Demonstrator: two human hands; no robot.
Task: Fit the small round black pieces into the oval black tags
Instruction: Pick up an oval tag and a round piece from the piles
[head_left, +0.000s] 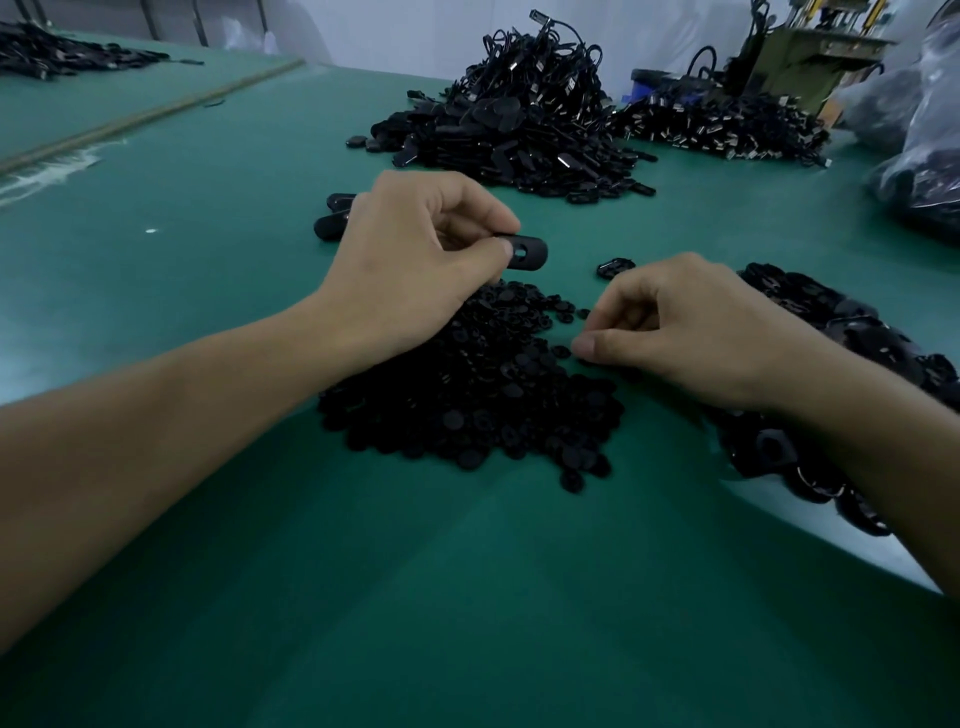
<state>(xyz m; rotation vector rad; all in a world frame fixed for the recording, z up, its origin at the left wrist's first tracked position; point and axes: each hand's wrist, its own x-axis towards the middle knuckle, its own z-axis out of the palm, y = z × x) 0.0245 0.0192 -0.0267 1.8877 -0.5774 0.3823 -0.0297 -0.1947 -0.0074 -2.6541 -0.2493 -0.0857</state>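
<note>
Head view: left hand (410, 260) pinches oval tag (524, 252), long axis pointing right.

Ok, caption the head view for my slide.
Left hand pinches an oval black tag; right hand picks among small round black pieces on green table.

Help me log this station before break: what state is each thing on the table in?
Left hand: pinching one oval tag, raised.
Oval tag: held at one end, its hole looks unfilled.
Right hand: fingers curled at the round pieces; grip unclear.
Round pieces: loose heap under both hands.
Spare tags: piled under the right forearm.
Far pile: heaped, untouched.
</note>
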